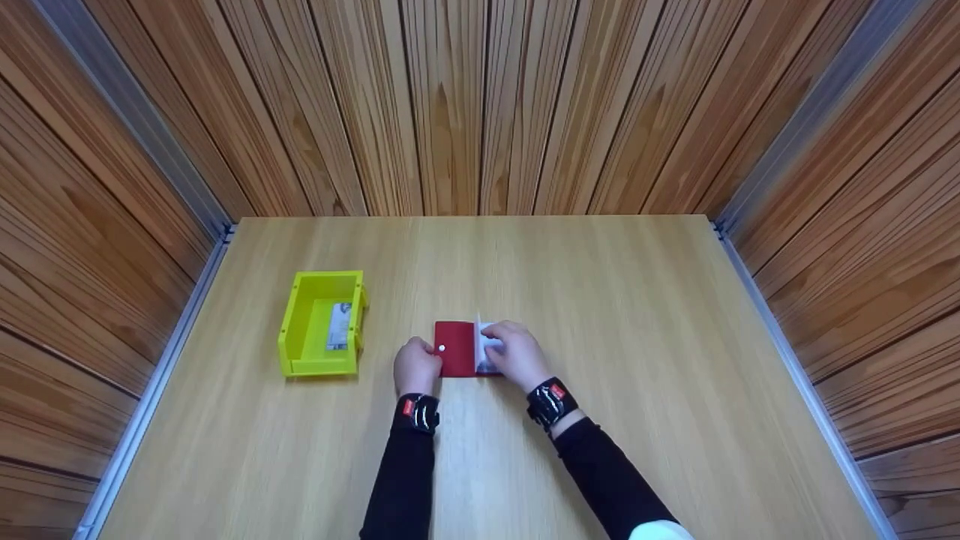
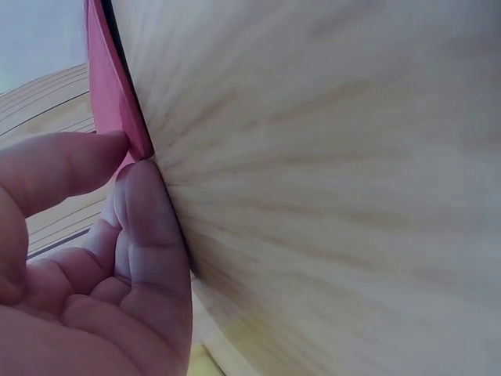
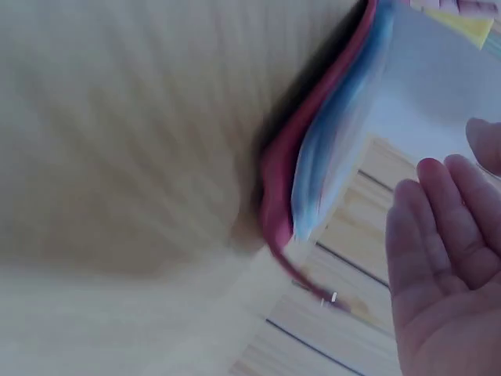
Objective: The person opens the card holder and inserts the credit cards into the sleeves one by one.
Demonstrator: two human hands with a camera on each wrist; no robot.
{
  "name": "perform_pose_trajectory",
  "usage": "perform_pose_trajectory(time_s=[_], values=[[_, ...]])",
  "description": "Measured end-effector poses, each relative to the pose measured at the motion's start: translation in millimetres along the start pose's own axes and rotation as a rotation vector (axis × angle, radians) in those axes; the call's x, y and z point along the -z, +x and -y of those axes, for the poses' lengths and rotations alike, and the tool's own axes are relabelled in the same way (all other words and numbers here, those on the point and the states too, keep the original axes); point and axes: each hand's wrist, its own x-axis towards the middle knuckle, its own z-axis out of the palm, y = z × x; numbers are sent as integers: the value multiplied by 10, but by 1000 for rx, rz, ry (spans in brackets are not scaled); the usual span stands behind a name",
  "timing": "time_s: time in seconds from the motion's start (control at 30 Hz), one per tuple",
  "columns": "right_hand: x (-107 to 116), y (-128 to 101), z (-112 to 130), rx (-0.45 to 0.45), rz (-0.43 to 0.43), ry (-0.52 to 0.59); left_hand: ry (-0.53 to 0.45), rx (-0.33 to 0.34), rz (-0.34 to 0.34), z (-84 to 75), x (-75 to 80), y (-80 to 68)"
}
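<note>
So right now it looks like the flipping-through stage: the red card holder lies open on the table directly under both hands, with its clear sleeves fanned up on the right half. The left hand pins the left flap down, thumb and fingertips pinching its edge; the left wrist view shows the red edge squeezed between thumb and finger. The right hand sits over the sleeves, fingers curved loosely onto them, and its wrist view shows a sleeve lifted off the red cover with the fingers mostly straight, so I'd call it resting on rather than gripping.

My guess is the next bit needs a delicate fingertip pinch on a single sleeve or card while the left hand anchors the cover. Both forearms come in low from the near edge, wrists close together. A yellow bin with a card in it sits well off to the left of the left hand.
</note>
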Motion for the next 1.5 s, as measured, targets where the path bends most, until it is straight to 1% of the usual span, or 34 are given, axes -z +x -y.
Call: perform_pose_trajectory(time_s=[0.07, 0.17, 0.4, 0.57, 0.73, 0.87, 1.1, 1.3, 1.5], values=[[-50, -4, 27, 35, 7, -9, -1, 0, 1, -1, -1, 0], [-126, -4, 68, 65, 23, -24, -3, 0, 4, 2, -7, 2], [-284, -1, 154, 89, 85, -89, -43, -6, -2, 24, 2, 5], [-350, -18, 193, 104, 135, -135, -70, -14, -12, 48, -1, 11], [-382, -37, 207, 134, 159, -187, -63, -13, -23, 61, -8, 13], [-383, -57, 212, 145, 171, -210, -68, -11, -15, 69, -11, 13], [-358, -60, 230, 186, 170, -250, -45, -6, -8, 74, 7, 34], [-352, -57, 225, 182, 190, -253, -65, 24, 11, 63, 22, 36], [-362, -58, 192, 194, 193, -242, -69, 25, 25, 68, 10, 35]])
